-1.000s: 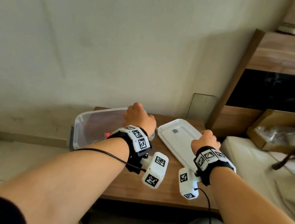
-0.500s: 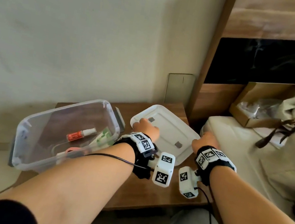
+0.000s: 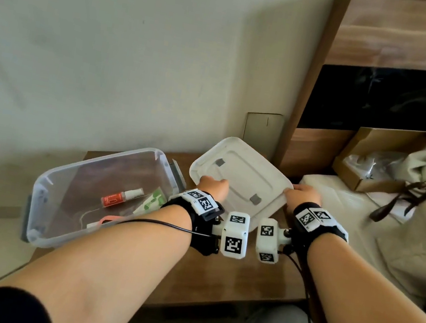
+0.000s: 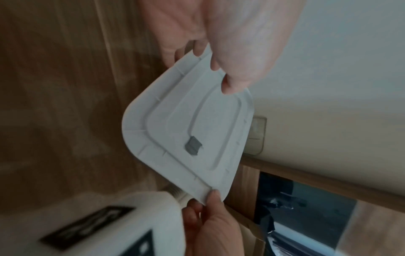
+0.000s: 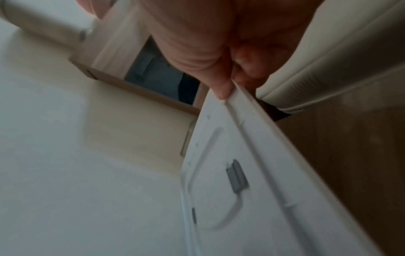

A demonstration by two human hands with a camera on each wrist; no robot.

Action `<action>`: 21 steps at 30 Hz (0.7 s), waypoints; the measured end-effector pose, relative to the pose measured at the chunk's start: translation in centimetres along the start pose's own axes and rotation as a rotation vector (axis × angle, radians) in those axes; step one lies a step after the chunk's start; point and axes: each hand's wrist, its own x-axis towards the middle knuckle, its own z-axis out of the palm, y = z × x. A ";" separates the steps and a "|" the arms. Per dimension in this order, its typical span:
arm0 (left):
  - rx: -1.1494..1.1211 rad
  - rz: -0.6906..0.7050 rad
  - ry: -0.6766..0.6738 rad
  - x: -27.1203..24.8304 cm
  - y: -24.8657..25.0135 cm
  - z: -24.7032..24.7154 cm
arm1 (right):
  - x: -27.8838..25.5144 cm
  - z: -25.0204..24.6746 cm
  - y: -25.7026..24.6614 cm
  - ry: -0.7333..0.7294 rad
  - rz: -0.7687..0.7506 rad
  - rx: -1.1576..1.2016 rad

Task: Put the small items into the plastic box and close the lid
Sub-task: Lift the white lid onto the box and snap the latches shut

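Lifted off the wooden table (image 3: 227, 283) since half a second ago, the white rectangular plastic lid (image 3: 243, 178) is now tilted and pinched at opposite edges by the left hand (image 3: 214, 187) and right hand (image 3: 304, 196). Beside it, small items are contained in the uncovered clear plastic box (image 3: 51, 232).

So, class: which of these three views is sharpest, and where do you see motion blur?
Head view: sharpest, the lid and plastic box crisp, though wide-angle bending curves the edges. Left wrist view: lid readable, table streaked. Right wrist view: blurriest and dim, the right hand smeared.
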 end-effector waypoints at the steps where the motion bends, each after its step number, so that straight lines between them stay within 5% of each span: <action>1: -0.031 0.019 -0.010 -0.5 0.2 -0.3 | -0.5 -0.3 -0.6 0.014 -0.009 0.008; 8: -0.218 0.169 -0.058 -4.2 2.7 -4.0 | -5.8 -2.0 -6.2 0.108 -0.192 0.020; 12: -0.598 0.141 -0.036 -5.8 2.6 -8.4 | -8.7 -1.6 -9.0 0.164 -0.311 -0.005; 21: -0.981 0.075 0.082 -9.3 -0.1 -20.7 | -14.6 2.2 -13.0 0.140 -0.551 -0.037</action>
